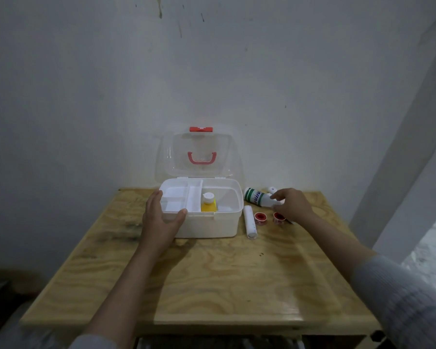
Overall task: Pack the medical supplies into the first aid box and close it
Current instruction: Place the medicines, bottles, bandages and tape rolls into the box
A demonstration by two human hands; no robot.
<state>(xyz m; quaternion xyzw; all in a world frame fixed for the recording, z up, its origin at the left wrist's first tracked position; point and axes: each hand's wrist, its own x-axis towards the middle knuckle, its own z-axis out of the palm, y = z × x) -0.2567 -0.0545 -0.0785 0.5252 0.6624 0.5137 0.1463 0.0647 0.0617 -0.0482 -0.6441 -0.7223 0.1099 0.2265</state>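
A white first aid box (pixel 212 224) stands open at the back of the wooden table, its clear lid (pixel 199 152) with a red handle upright against the wall. Inside, a yellow bottle (pixel 208 204) with a white cap stands beside a divided white tray (pixel 179 199). My left hand (pixel 161 217) grips the box's front left corner. My right hand (pixel 291 205) hovers over the supplies to the right, fingers apart, fingertips at a white bottle with green bands (pixel 257 196). A white bandage roll (pixel 249 221) and two red tape rolls (pixel 260 217) (pixel 278 217) lie there too.
The plywood table (pixel 212 280) reaches toward me with bare wood in front of the box. A white wall stands right behind the box. Another small white object (pixel 272 190) lies behind the green-banded bottle. A white beam (pixel 400 159) slants at the right.
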